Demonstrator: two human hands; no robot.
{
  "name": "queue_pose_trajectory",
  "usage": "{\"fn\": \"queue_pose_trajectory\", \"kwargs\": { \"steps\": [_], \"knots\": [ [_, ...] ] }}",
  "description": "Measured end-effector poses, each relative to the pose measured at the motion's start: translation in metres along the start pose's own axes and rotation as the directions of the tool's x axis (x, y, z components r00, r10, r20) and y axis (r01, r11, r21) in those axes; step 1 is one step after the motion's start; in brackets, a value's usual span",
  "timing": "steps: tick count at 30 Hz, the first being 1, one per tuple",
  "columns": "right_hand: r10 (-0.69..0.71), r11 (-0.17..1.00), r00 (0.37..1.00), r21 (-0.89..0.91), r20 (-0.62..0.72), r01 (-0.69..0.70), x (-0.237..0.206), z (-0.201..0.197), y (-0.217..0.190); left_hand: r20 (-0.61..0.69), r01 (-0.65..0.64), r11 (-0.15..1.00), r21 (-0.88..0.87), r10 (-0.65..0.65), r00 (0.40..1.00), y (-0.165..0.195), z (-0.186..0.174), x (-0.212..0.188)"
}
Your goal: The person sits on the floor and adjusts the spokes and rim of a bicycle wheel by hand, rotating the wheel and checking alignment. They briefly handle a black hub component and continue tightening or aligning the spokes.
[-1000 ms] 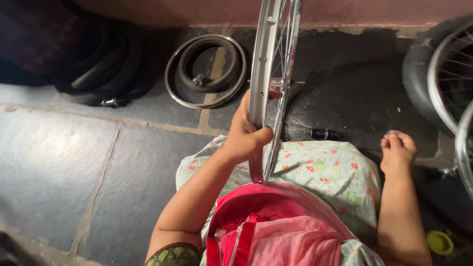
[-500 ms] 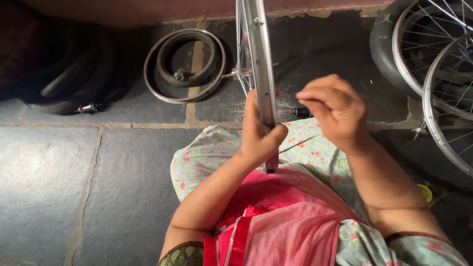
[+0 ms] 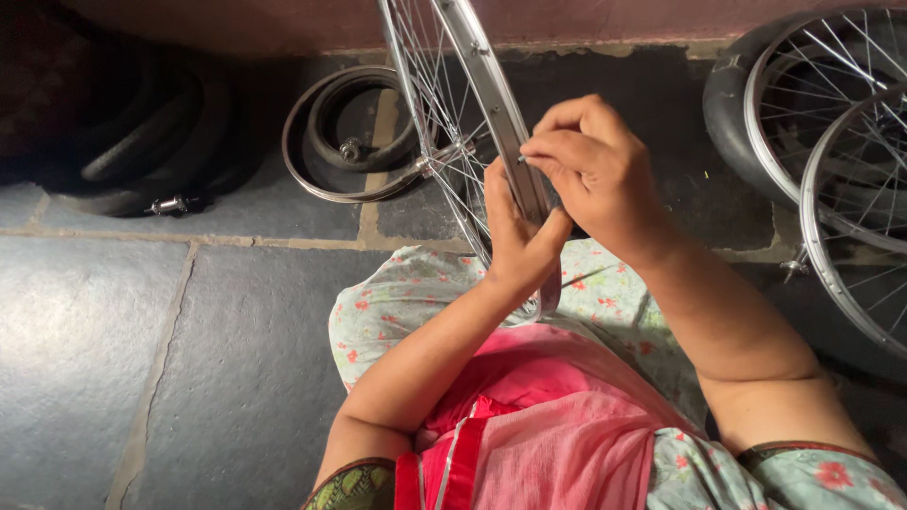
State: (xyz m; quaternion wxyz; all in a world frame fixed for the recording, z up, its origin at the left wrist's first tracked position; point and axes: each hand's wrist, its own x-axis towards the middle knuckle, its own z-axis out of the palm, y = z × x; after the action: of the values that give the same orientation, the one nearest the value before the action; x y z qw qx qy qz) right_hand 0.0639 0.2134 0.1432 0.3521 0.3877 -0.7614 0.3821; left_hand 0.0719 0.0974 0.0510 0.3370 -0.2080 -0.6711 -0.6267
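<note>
A silver spoked bicycle wheel rim (image 3: 477,66) stands upright on my lap, its lower edge resting on my floral clothing (image 3: 406,293). My left hand (image 3: 515,236) grips the rim from the left side, thumb up against it. My right hand (image 3: 590,175) is closed at the rim's right side, fingertips pinched on a small thin metal piece held against the rim; what it is cannot be made out. The wheel's hub (image 3: 427,165) and spokes show to the left of my hands.
On the dark stone floor lie a small rim with a black tube inside it (image 3: 345,142), a pile of black tyres and tubes (image 3: 123,132) at the far left, and two more spoked wheels with a tyre (image 3: 822,132) at the right. A reddish wall runs along the top.
My right hand rose from my knee to the rim and now pinches at it. The wheel has tilted so its top leans left. My left hand kept its grip.
</note>
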Motion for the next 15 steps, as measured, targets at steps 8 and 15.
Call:
{"fn": "queue_pose_trajectory", "kwargs": {
  "steps": [8,15],
  "knots": [
    [0.035,0.999,0.999,-0.032,-0.039,-0.036,-0.003,0.001,0.002,0.418,0.379,0.772,-0.51,-0.162,0.894,-0.088,-0.054,0.036],
    [0.027,0.997,1.0,-0.069,0.015,-0.026,0.0,0.0,-0.005,0.578,0.522,0.637,-0.567,-0.143,0.803,-0.129,-0.061,0.054]
  ]
}}
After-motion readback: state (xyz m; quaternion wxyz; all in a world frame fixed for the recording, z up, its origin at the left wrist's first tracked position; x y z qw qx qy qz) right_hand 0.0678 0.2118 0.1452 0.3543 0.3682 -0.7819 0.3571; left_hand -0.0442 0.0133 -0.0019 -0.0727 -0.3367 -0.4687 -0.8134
